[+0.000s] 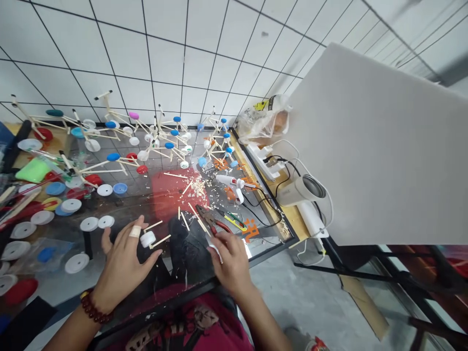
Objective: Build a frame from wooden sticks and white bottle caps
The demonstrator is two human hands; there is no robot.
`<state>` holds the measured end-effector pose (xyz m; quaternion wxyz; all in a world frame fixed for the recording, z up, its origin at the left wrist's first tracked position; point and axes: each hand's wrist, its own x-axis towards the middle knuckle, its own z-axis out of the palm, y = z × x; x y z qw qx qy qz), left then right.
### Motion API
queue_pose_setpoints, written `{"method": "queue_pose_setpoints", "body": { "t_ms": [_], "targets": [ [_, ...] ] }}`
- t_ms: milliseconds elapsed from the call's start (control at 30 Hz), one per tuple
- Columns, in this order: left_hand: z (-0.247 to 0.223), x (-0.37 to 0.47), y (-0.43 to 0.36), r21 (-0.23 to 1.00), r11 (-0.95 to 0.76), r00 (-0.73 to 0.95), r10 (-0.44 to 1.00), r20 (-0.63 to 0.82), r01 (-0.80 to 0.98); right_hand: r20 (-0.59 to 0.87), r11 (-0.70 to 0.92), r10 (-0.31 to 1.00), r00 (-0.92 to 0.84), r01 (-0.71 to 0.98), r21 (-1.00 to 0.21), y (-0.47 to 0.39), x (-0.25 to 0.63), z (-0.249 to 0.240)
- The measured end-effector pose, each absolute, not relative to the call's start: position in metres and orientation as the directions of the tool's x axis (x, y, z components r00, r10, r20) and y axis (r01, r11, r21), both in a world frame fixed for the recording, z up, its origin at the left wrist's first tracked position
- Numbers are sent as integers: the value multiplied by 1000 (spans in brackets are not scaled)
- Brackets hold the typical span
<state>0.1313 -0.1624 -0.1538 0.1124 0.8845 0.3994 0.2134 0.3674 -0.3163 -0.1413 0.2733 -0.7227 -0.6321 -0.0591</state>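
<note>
The left hand [126, 256] is open, fingers spread, beside a small white plastic piece with pale wooden sticks [147, 239] lying at the near edge of a dark, glossy tabletop [135, 202]. The right hand [232, 261] has curled fingers near red-handled metal pliers [212, 222]; whether it grips anything cannot be told. Beyond the pliers lie pale wood scraps [199, 187] and a white glue gun [231, 181]. Blue-topped stick models with bottle-cap wheels [113, 157] stand toward the white tiled wall [164, 53].
</note>
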Motion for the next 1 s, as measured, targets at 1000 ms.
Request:
{"method": "queue_pose_setpoints", "body": {
  "t_ms": [1000],
  "targets": [
    [-117, 150, -243, 942, -275, 351, 916, 196, 192, 186, 22, 974, 128, 765, -643, -271, 335, -119]
  ]
}}
